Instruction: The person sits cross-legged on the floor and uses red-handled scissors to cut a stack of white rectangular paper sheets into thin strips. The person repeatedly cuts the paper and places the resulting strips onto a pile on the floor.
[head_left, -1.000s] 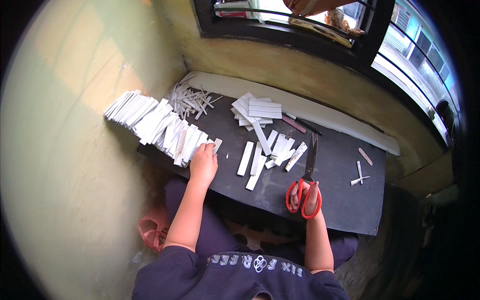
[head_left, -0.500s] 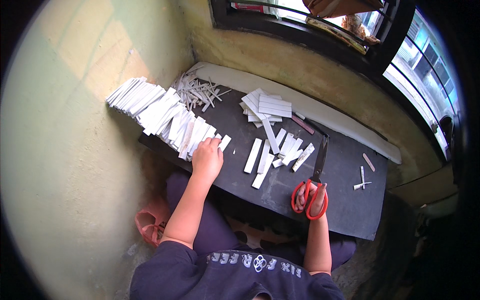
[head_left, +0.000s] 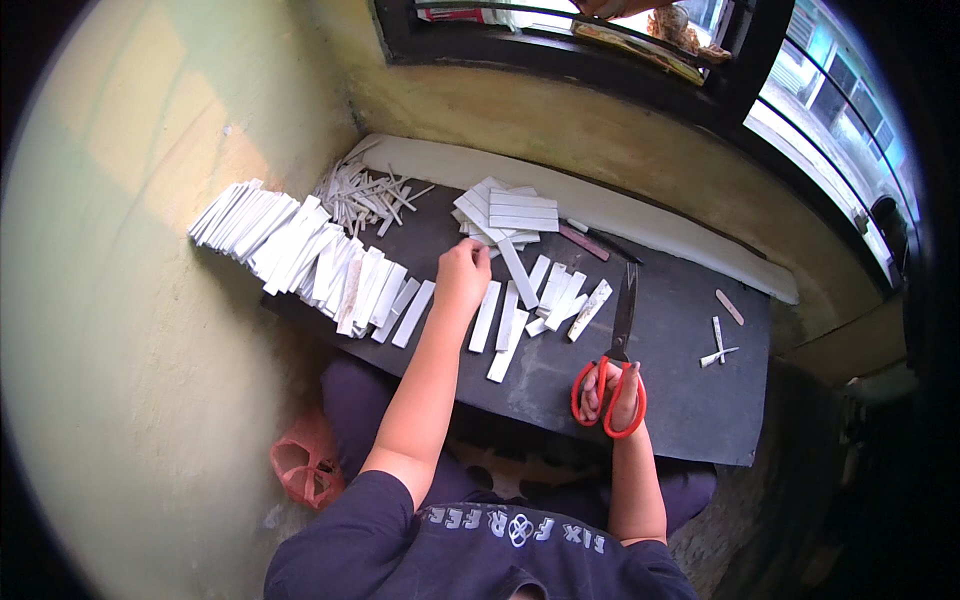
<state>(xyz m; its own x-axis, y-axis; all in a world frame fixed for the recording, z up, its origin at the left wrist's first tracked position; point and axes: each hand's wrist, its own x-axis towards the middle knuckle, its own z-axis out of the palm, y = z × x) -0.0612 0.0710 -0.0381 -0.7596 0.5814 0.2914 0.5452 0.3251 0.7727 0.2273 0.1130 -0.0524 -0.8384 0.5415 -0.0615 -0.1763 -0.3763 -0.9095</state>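
Observation:
My left hand (head_left: pixel 463 277) reaches over the black tabletop (head_left: pixel 640 420), its fingers curled together close to the stack of white lined sheets (head_left: pixel 523 212). Whatever is between those fingertips is too small to make out. My right hand (head_left: pixel 624 396) grips scissors (head_left: pixel 620 340) by their red handles, with the dark blades pointing away from me and nearly together. Loose white strips (head_left: pixel 484 318) lie between my two hands. To the left of my left hand, a long row of overlapping white strips (head_left: pixel 290 245) runs toward the wall.
Thin white offcuts (head_left: pixel 365 195) are heaped at the far left. A reddish-brown stick (head_left: pixel 584 243) and a dark pen-like rod (head_left: pixel 615 247) lie behind the scissors. Small pieces (head_left: pixel 718 345) sit at the right. A pink plastic bag (head_left: pixel 305 465) is on the floor.
My left hand has left the near end of the strip row and moved right and away, up to the sheet stack. My right hand still holds the scissors. The whole view has shifted slightly.

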